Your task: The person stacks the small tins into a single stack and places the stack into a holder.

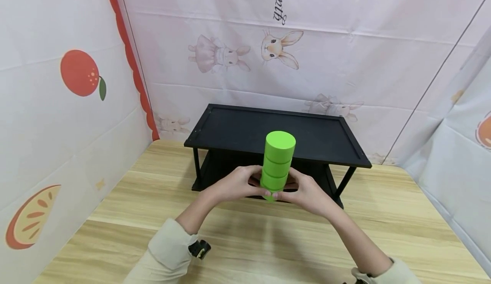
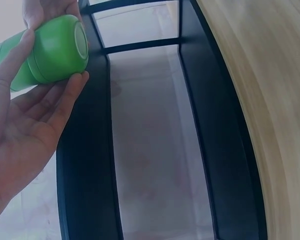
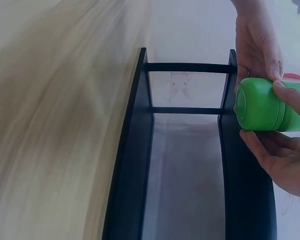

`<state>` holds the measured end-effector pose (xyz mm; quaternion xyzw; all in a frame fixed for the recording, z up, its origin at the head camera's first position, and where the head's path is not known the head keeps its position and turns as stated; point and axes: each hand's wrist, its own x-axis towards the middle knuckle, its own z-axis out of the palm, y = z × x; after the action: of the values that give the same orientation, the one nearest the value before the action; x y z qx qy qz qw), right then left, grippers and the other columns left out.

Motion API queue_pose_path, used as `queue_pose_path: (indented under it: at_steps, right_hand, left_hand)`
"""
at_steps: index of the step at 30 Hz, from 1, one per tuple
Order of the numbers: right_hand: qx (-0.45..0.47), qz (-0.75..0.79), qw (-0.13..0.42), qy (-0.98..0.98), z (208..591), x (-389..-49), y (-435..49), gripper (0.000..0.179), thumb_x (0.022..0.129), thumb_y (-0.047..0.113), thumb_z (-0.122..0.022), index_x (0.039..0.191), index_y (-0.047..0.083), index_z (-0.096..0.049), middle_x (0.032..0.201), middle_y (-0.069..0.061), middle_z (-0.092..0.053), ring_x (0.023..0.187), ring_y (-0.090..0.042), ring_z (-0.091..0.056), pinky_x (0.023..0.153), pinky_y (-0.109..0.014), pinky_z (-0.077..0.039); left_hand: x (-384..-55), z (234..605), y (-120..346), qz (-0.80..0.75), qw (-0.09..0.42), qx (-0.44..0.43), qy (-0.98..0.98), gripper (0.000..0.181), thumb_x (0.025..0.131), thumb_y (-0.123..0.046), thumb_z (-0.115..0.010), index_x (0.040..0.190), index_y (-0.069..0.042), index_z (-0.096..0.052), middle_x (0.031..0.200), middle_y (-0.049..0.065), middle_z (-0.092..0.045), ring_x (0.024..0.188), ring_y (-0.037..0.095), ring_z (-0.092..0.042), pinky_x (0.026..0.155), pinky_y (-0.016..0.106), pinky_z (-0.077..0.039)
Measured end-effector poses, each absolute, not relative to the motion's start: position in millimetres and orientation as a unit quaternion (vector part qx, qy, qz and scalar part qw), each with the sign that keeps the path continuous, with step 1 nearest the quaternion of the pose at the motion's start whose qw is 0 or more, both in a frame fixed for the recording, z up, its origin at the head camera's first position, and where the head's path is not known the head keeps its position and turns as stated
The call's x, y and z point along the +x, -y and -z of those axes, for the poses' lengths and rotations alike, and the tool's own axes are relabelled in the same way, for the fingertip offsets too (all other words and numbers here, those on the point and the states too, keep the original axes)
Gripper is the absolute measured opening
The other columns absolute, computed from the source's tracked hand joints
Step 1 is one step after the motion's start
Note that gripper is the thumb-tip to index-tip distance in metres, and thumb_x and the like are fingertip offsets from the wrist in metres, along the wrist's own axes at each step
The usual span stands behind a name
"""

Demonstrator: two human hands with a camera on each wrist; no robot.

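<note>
Both hands hold a bright green cylinder [image 1: 277, 160] with grooves round its side and a flat top, slightly tilted, in front of the black two-tier shelf [image 1: 245, 128]. The left hand [image 1: 245, 184] grips its lower part from the left, thumb on the near side. From the other side the right hand [image 1: 304, 192] grips the same part, the two thumb tips close together. In the left wrist view the cylinder's [image 2: 60, 50] rounded base faces the shelf. Fingers of both hands curve behind the cylinder [image 3: 262, 105] and are partly hidden in the head view.
The shelf stands on a light wooden table [image 1: 245, 241], its upper board bare-topped and its lower board in shadow. Pink printed cloth [image 1: 230, 24] hangs behind, and white cloth with fruit prints [image 1: 38, 126] hangs at the left. More cloth [image 1: 468, 139] hangs at the right.
</note>
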<state>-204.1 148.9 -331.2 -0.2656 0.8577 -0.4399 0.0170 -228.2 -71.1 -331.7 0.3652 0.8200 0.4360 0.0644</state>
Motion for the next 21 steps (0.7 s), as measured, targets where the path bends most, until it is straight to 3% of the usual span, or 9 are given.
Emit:
queue_pose_path:
  at_steps: [10,21]
  right_hand:
    - [-0.252,0.447,0.03,-0.858,305.7,-187.5,-141.4,0.049,0.08,0.012,-0.072,0.123,0.001,-0.05,0.109,-0.01,-0.059,0.097,-0.026,-0.059,0.079,-0.035,-0.051]
    - [-0.256,0.447,0.02,-0.857,307.9,-191.2,-141.5,0.05,0.08,0.013,-0.073,0.122,0.001,-0.05,0.11,-0.01,-0.059,0.096,-0.025,-0.059,0.079,-0.034,-0.051]
  left_hand:
    - [-229.7,326.3,71.3,-0.435,0.071,0.362,-0.821,0.048,0.081,-0.019,-0.072,0.123,-0.005,-0.052,0.105,0.0,-0.06,0.094,0.008,-0.058,0.077,0.02,-0.05]
    - [-230.6,324.4,72.5,-0.431,0.068,0.365,-0.822,0.05,0.081,-0.02,-0.073,0.123,-0.005,-0.052,0.105,0.0,-0.06,0.094,0.009,-0.058,0.077,0.02,-0.05]
